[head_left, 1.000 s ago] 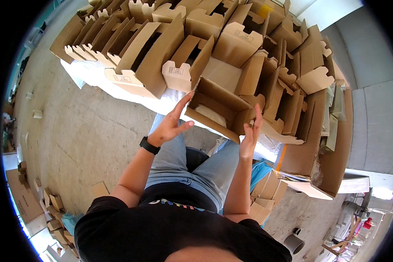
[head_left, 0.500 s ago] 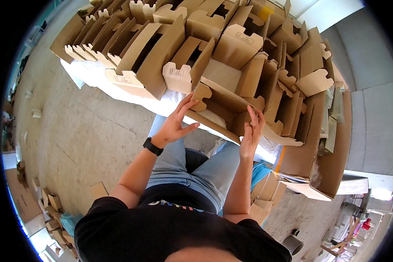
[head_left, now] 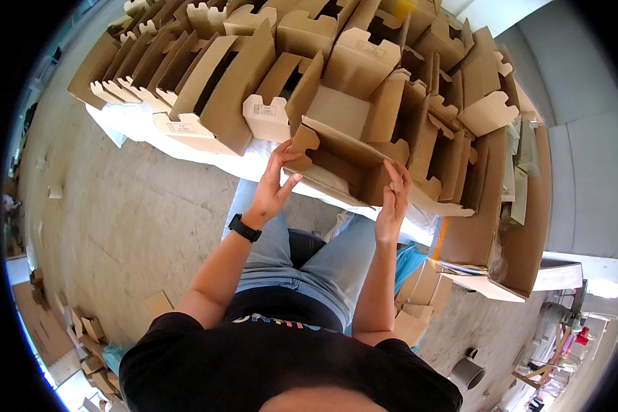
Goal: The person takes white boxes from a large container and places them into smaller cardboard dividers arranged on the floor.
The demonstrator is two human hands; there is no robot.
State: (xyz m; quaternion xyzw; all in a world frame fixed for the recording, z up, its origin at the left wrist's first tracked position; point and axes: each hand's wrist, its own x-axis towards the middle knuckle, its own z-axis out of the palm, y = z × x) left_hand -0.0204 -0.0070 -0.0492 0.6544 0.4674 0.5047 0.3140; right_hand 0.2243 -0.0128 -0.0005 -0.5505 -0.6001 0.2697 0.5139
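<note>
In front of me is an open cardboard box (head_left: 343,187), brown and oblong, with notched end flaps standing up. Its near long side faces me, at the edge of a white-covered table (head_left: 216,159). My left hand (head_left: 270,187) has its fingers at the box's left end flap, with the thumb apart on the near side. At the opposite end, my right hand (head_left: 393,204) presses its fingers along the right end. The box is held between the two hands. A pale patch shows inside it; what this is I cannot make out.
Several similar open boxes (head_left: 268,113) stand in rows across the table. On the right is a large carton (head_left: 470,240) with pale narrow boxes (head_left: 518,199) beside it. Flattened cardboard (head_left: 419,302) lies below to the right. A grey bin (head_left: 467,373) stands on the floor.
The box has turned a little, its right end swinging away from me, so its near side runs more level. Both hands stay at its ends. The whole view has shifted slightly.
</note>
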